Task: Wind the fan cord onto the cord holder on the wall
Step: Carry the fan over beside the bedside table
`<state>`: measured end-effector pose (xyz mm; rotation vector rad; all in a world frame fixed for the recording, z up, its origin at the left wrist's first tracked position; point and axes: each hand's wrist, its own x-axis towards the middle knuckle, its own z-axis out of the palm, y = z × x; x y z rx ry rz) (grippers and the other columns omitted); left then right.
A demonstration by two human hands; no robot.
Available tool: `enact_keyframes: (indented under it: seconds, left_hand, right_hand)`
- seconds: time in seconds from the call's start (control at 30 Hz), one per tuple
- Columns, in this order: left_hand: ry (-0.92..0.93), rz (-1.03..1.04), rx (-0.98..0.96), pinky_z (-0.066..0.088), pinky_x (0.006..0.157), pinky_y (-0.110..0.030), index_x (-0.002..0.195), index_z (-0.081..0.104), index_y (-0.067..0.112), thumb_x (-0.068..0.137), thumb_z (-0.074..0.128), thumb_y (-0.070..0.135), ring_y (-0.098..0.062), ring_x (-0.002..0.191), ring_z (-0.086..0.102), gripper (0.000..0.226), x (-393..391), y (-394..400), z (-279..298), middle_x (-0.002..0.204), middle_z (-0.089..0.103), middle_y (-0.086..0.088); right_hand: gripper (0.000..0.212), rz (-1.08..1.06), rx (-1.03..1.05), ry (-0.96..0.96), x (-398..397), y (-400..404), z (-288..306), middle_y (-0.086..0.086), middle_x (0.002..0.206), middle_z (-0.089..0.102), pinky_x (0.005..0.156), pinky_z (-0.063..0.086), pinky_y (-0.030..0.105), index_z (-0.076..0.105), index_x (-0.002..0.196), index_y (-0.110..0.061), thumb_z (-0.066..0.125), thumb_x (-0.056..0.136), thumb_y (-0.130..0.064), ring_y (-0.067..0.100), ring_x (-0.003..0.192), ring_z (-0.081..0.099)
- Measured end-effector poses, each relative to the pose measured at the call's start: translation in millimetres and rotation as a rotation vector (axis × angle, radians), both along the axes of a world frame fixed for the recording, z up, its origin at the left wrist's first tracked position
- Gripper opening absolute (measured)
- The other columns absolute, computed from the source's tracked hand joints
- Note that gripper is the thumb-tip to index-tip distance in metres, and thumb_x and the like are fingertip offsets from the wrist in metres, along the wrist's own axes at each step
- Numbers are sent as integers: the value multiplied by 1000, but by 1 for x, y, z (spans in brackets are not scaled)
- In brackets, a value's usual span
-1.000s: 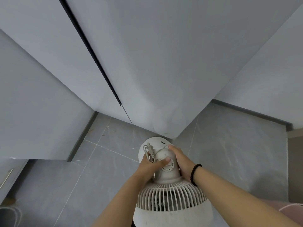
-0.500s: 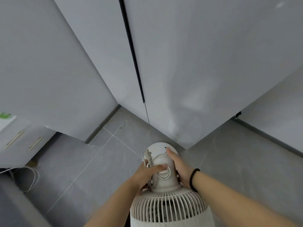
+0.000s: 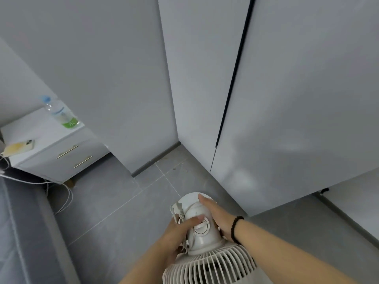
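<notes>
A white fan (image 3: 205,251) is held low in front of me, its grille toward me and its round base pointing away. My left hand (image 3: 176,234) grips the left side of the motor housing, thumb across the top, with the white cord (image 3: 185,245) bunched under its fingers. The cord's plug (image 3: 178,208) sticks out just past that hand. My right hand (image 3: 217,216) lies along the right side of the housing, fingers fairly straight, a black bead bracelet on the wrist. No cord holder on the wall is in sight.
Tall grey cabinet doors (image 3: 287,99) stand straight ahead, a wall corner (image 3: 170,89) to their left. At the left a white drawer unit (image 3: 55,152) carries a water bottle (image 3: 61,113) and a phone (image 3: 19,148). White cables (image 3: 61,193) trail on the grey tiled floor beside a grey sofa edge (image 3: 24,232).
My view has swung left, bringing the drawer unit, bottle and phone into sight. Both hands keep the same hold on the fan.
</notes>
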<state>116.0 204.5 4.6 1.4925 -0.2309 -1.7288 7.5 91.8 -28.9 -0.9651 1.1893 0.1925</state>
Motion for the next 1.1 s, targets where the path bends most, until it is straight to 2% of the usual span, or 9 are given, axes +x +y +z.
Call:
enact_keyframes:
  seconds: [0.2, 0.37, 0.47, 0.53, 0.7, 0.8, 0.97, 1.03, 1.1]
  left_hand:
    - [-9, 93, -2, 52, 97, -50, 121, 62, 20, 65, 87, 38, -28, 102, 71, 64, 58, 27, -2, 110, 74, -10]
    - [10, 180, 17, 54, 93, -50, 122, 61, 21, 65, 88, 35, -28, 101, 71, 65, 119, 59, -3, 109, 74, -9]
    - [5, 226, 47, 54, 93, -50, 121, 61, 22, 58, 91, 40, -28, 102, 71, 73, 157, 78, -4, 109, 74, -9]
    - [2, 264, 48, 54, 93, -49, 118, 64, 21, 54, 93, 41, -28, 101, 71, 73, 188, 92, -3, 107, 75, -9]
    - [-27, 341, 59, 54, 94, -48, 111, 65, 24, 55, 93, 37, -24, 97, 72, 64, 247, 119, 0, 100, 77, -4]
    - [-52, 399, 29, 54, 93, -47, 107, 68, 24, 53, 93, 36, -23, 95, 73, 60, 285, 131, 4, 98, 77, -4]
    - [-55, 469, 46, 55, 91, -46, 109, 69, 22, 50, 94, 40, -24, 95, 73, 66, 333, 148, 5, 99, 77, -4]
    - [-56, 501, 50, 55, 92, -46, 110, 69, 21, 49, 95, 40, -25, 96, 73, 70, 350, 152, 4, 100, 77, -5]
    - [-56, 530, 36, 55, 92, -47, 113, 68, 20, 48, 96, 41, -26, 98, 72, 74, 370, 151, 3, 103, 76, -7]
  right_hand:
    - [134, 45, 4, 51, 64, 17, -13, 9, 148, 39, 113, 27, 46, 31, 146, -26, 44, 33, -98, 25, 132, 40]
    - [106, 70, 38, 109, 137, 42, 10, 13, 130, 56, 109, 36, 43, 53, 131, -19, 45, 47, -83, 26, 117, 55]
    - [73, 110, 43, 75, 178, 58, 26, 14, 118, 64, 105, 41, 43, 61, 121, -18, 45, 74, -71, 27, 110, 61]
    - [62, 125, 46, 77, 209, 68, 23, 15, 114, 67, 103, 43, 42, 63, 119, -15, 43, 84, -63, 28, 108, 62]
    - [65, 161, 53, 72, 276, 93, 28, 15, 106, 71, 100, 47, 42, 69, 111, -16, 48, 75, -66, 28, 103, 66]
    - [55, 189, 76, 57, 318, 103, 29, 14, 101, 73, 96, 49, 39, 70, 108, -14, 41, 88, -57, 25, 95, 67]
    - [56, 282, 51, 67, 377, 112, 32, 15, 104, 72, 94, 50, 38, 69, 110, -14, 42, 87, -57, 25, 97, 67]
    - [57, 308, 29, 77, 398, 112, 33, 14, 98, 73, 86, 52, 35, 70, 107, -13, 43, 86, -58, 24, 90, 67]
    - [55, 357, 11, 74, 421, 108, 37, 9, 85, 72, 70, 50, 29, 70, 103, -12, 43, 88, -57, 19, 77, 65]
